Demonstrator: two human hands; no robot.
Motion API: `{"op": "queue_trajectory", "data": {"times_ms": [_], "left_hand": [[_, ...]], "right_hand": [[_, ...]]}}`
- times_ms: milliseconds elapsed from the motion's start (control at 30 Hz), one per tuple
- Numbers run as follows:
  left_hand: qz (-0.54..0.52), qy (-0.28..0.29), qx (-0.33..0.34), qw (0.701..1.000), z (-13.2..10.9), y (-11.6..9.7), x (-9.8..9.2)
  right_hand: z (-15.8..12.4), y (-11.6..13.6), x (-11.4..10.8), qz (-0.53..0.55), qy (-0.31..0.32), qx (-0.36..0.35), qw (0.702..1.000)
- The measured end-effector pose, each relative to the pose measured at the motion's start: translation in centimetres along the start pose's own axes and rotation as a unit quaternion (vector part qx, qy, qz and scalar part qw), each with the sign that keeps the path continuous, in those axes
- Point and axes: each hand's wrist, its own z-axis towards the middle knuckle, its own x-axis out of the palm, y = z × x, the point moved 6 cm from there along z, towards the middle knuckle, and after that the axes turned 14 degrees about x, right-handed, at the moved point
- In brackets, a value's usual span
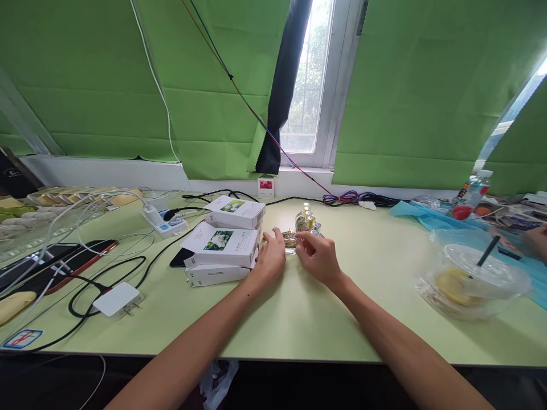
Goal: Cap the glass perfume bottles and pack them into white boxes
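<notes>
Beside a small ornate gold-coloured piece on the table, my left hand rests with its fingers bent and apart. Whether its fingertips touch the piece is unclear. On the other side, my right hand is closed in a pinch at the piece's right edge; what lies between its fingertips is hidden. Just behind stands a row of several small glass bottles with gold and silver caps. White cartons with flower pictures lie left of my left hand: a front carton on another box, and a rear carton.
A power strip, a white charger and tangled cables spread over the left. At right stand a bagged drink cup and a blue sheet. Another person's hand shows at the right edge. A small picture card stands behind.
</notes>
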Motion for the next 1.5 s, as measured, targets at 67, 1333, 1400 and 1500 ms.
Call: {"op": "queue_trajectory", "data": {"times_ms": [67, 1333, 1400, 1500], "left_hand": [[-0.013, -0.003, 0.002, 1.0, 0.03, 0.03, 0.05], [-0.044, -0.004, 0.02, 0.999, -0.3, 0.23, -0.39], [-0.052, -0.002, 0.026, 0.998, -0.21, 0.32, -0.32], [-0.06, 0.003, 0.028, 0.998, -0.07, 0.43, -0.19]], "right_hand": [[0.0, -0.05, 0.04, -0.002, 0.003, 0.004, 1.0], [-0.01, -0.2, 0.2, 0.002, 0.008, 0.002, 1.0], [0.0, -0.2, 0.22, 0.001, 0.01, 0.001, 1.0], [0.01, -0.27, 0.25, 0.002, 0.011, 0.001, 1.0]]}}
